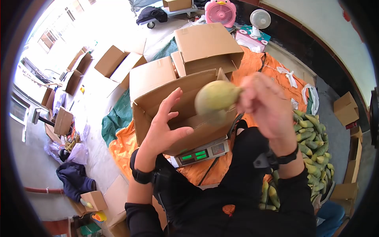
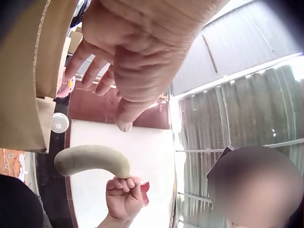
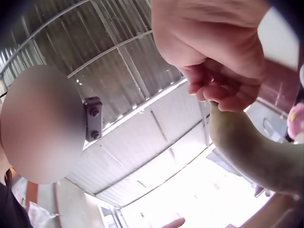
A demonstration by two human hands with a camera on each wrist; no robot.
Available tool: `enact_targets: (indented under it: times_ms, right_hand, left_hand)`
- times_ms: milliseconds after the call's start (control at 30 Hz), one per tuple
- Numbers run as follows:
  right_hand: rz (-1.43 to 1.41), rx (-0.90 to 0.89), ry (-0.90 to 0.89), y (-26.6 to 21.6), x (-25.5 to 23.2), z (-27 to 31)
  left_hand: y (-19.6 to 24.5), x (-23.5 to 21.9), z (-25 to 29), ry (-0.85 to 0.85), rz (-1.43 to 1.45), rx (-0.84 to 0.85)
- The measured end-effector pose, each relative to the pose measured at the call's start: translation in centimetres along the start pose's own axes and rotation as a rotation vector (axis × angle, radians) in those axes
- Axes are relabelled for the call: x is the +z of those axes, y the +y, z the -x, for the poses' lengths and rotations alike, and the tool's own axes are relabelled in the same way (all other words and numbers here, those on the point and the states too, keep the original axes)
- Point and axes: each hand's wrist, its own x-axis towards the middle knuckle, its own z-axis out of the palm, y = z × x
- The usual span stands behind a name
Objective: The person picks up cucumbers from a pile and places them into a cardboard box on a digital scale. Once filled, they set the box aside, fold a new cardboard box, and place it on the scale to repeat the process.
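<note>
My right hand [image 1: 269, 107] pinches a curved, pale green radish [image 1: 216, 98] by its narrow end and holds it up over an open cardboard box [image 1: 144, 132]. In the left wrist view the whole bend of the radish [image 2: 90, 159] shows, held level. The right wrist view has my curled fingers [image 3: 228, 92] at its tip. Beside the box's left part, my left hand [image 1: 164, 130] is spread, thumb apart, holding nothing. The box stands on a digital scale [image 1: 219, 148] with lit green displays.
A large pile of green radishes [image 1: 314, 148] lies to my right. More cardboard boxes [image 1: 209, 41] stand behind the open one. Orange sheeting [image 1: 252, 63] and a green tarp [image 1: 120, 114] cover the floor. A pink fan [image 1: 220, 14] and a white fan [image 1: 260, 19] stand at the back.
</note>
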Motion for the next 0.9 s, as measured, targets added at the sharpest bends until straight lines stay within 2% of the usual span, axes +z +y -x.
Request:
enact_targets:
  times_ms: [67, 167, 233, 267, 333, 433, 500, 567, 633, 733, 767, 800, 833, 900]
  right_hand:
    - [-0.018, 0.052, -0.118, 1.7, 1.6, -1.0]
    - [-0.120, 0.095, -0.120, 4.4, 2.9, -2.1]
    - [-0.140, 0.105, -0.100, 5.4, 2.6, -2.3]
    - [-0.138, 0.115, -0.096, 5.7, 2.3, -2.3]
    - [-0.131, 0.119, -0.077, 5.7, 1.4, -2.4]
    - [0.021, 0.121, -0.006, 5.2, -1.0, -1.6]
    - [0.140, 0.074, 0.075, 4.7, -2.6, -0.4]
    - [0.176, 0.069, 0.152, 4.6, -5.8, 1.1]
    - [0.293, 0.107, 0.226, 5.6, -10.1, 3.6]
    - [0.407, 0.200, 0.513, 7.9, -16.5, 9.1]
    - [0.537, 0.263, 0.608, 9.4, -19.1, 11.6]
    - [0.665, 0.331, 0.697, 11.2, -22.0, 14.5]
    - [0.820, 0.372, 0.707, 13.2, -24.8, 17.9]
    - [1.024, 0.505, 0.744, 17.4, -28.9, 25.6]
  left_hand:
    - [-1.4, -0.3, -0.3, -0.065, 0.089, -0.018]
    - [-2.6, -0.5, 0.1, -0.184, 0.229, -0.116]
    - [-3.0, -0.5, 0.5, -0.126, 0.481, -0.360]
    - [-3.1, -0.4, 0.7, -0.136, 0.480, -0.366]
    - [-3.3, -0.2, 0.7, -0.075, 0.482, -0.269]
    - [-2.7, -0.7, 0.0, -0.074, 0.588, -0.245]
    - [-2.8, -1.1, -0.5, -0.020, 0.460, -0.227]
    - [-2.4, -1.6, -1.2, -0.022, 0.421, -0.381]
    - [-2.8, -2.0, -1.9, -0.075, 0.171, -0.465]
    - [-4.9, -3.0, -3.4, -0.226, -0.033, -0.661]
    - [-5.4, -2.8, -3.8, -0.265, -0.034, -0.657]
    - [-5.9, -2.5, -4.3, -0.302, -0.077, -0.756]
    - [-6.5, -2.6, -4.6, -0.333, -0.122, -0.852]
    - [-11.7, -3.7, -4.7, -0.395, -0.155, -0.790]
